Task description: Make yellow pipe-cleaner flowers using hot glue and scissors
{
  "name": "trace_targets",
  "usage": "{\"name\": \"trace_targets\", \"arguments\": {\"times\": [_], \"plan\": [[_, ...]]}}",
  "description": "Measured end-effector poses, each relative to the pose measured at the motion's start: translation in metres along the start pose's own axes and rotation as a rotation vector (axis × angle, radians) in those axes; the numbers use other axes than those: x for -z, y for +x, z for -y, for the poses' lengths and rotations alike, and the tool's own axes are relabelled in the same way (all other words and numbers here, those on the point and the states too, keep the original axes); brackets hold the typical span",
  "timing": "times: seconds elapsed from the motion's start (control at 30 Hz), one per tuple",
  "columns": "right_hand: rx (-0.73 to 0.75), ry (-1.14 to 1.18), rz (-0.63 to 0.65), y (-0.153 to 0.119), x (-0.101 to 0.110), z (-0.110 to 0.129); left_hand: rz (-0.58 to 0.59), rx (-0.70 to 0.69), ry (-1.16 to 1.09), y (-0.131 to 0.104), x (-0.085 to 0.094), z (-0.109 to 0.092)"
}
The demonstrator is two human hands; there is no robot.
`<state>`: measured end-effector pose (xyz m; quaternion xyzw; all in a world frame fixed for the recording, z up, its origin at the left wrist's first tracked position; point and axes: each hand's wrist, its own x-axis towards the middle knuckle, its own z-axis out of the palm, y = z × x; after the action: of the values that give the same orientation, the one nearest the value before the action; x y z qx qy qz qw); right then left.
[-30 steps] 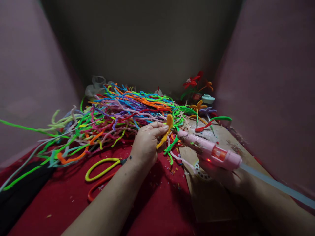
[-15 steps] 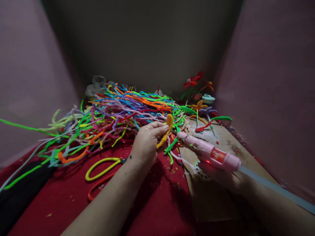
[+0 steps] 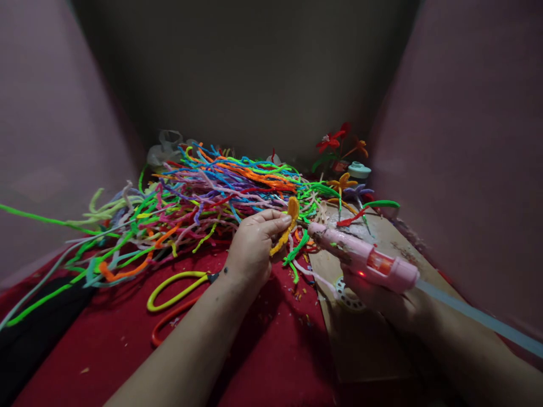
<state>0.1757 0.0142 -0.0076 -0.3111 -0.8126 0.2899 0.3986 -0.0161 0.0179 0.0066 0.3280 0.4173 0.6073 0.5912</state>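
Between the thumb and fingers of my left hand (image 3: 254, 243) is a bent orange-yellow fuzzy stem (image 3: 293, 209), its loop upright and its tail hanging down. My right hand (image 3: 390, 302) is wrapped round a pink glue gun (image 3: 360, 251), which hides most of the fingers. The gun's nozzle points left, close to the orange-yellow stem; whether they touch is too small to tell. A red light glows on the gun, and a pale glue stick (image 3: 475, 314) runs out of its back end.
A big heap of coloured fuzzy stems (image 3: 237, 181) lies behind my hands. Scissors with yellow and red handles (image 3: 178, 278) rest on the red cloth (image 3: 271, 350). At the right are a brown board (image 3: 352, 350), fuzzy flowers (image 3: 341, 182) and a mint-coloured lidded container (image 3: 359, 169).
The glue gun and my right hand have shifted slightly to the right, with the nozzle a little farther from my left fingers. My left hand has hardly moved.
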Motion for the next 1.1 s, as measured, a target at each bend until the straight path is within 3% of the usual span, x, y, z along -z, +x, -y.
{"name": "trace_targets", "arguments": {"times": [0.27,0.7,0.93,1.1], "plan": [[0.049,0.071,0.107,-0.0068,0.0028,-0.0008,0.006,0.005,0.013,-0.0004,0.0005,0.0],[-0.051,0.053,0.05,-0.0037,0.0024,0.0048,0.006,0.009,0.002,-0.001,-0.0009,-0.0017],[-0.053,0.113,0.128,0.0003,0.0025,0.0053,0.005,0.002,-0.001,-0.0012,-0.0021,-0.0016],[-0.042,0.059,0.055,-0.0023,0.0005,0.0035,0.009,0.013,0.021,-0.0011,-0.0011,-0.0004]]}}
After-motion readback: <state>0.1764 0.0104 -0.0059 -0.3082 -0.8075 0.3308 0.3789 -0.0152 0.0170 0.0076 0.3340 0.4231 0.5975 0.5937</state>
